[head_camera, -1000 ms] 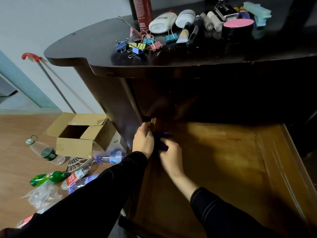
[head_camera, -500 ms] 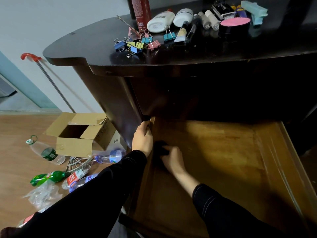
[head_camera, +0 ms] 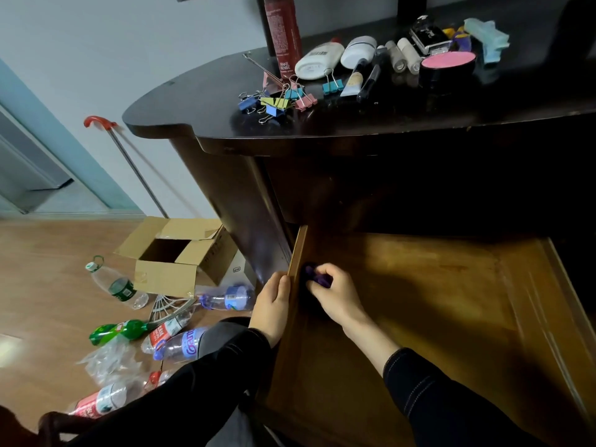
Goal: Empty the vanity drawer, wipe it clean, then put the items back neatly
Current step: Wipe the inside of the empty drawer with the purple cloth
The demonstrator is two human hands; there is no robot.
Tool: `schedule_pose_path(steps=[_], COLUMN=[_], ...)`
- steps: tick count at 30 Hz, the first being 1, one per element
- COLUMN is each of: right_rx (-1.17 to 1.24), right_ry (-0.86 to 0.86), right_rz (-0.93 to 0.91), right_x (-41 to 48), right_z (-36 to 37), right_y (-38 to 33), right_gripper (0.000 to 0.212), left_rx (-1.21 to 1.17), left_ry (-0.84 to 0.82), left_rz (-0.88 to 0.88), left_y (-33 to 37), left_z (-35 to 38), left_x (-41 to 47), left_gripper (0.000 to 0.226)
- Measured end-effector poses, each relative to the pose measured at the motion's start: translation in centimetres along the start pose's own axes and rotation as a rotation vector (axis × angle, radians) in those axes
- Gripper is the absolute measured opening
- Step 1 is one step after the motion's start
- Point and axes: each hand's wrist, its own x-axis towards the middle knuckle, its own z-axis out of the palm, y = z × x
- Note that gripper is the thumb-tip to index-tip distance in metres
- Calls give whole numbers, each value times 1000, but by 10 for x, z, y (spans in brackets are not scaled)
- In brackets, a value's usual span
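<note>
Fingers point(head_camera: 332, 271) of the right hand point(head_camera: 337, 296) clutch a cloth point(head_camera: 310, 271) in the drawer point(head_camera: 435, 301). The left hand point(head_camera: 273, 304) grips its side wall.

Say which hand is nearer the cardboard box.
Left. The left hand grips the drawer's side wall, toward the cardboard box; the right hand, holding a purple cloth, is inside the drawer, farther off.
</note>
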Motion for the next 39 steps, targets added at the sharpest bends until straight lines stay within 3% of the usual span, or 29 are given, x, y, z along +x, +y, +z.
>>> schedule_pose_path(steps=[3, 9, 13, 15, 19, 24, 30, 35, 39], right_rx=[-4, -206, -81, -122, -271, -14, -243, 15, -72], right_ry=[26, -76, 36, 25, -103, 14, -155, -40, -118], right_rz=[-160, -110, -269, -212, -1, -162, 69, -111, 0], right_x=[-2, 2, -3, -6, 0, -4, -8, -4, -17], right_z=[0, -6, 1, 4, -3, 4, 1, 2, 8], right_y=[-1, 7, -2, 5, 9, -5, 8, -14, -2], right_gripper=[15, 16, 20, 14, 23, 22, 32, 23, 40], left_rx=[21, 31, 70, 68, 67, 68, 37, 24, 18], left_ry=[19, 2, 50, 48, 22, 44, 51, 48, 46], left_rz=[-14, 1, -3, 5, -2, -1, 9, 24, 20], left_y=[-2, -5, -2, -2, -2, -1, 1, 1, -1], left_z=[1, 0, 1, 1, 0, 2, 1, 1, 1], left_x=[1, 3, 2, 2, 2, 4, 0, 1, 1], left_gripper=[24, 29, 26, 25, 27, 27, 29, 29, 30])
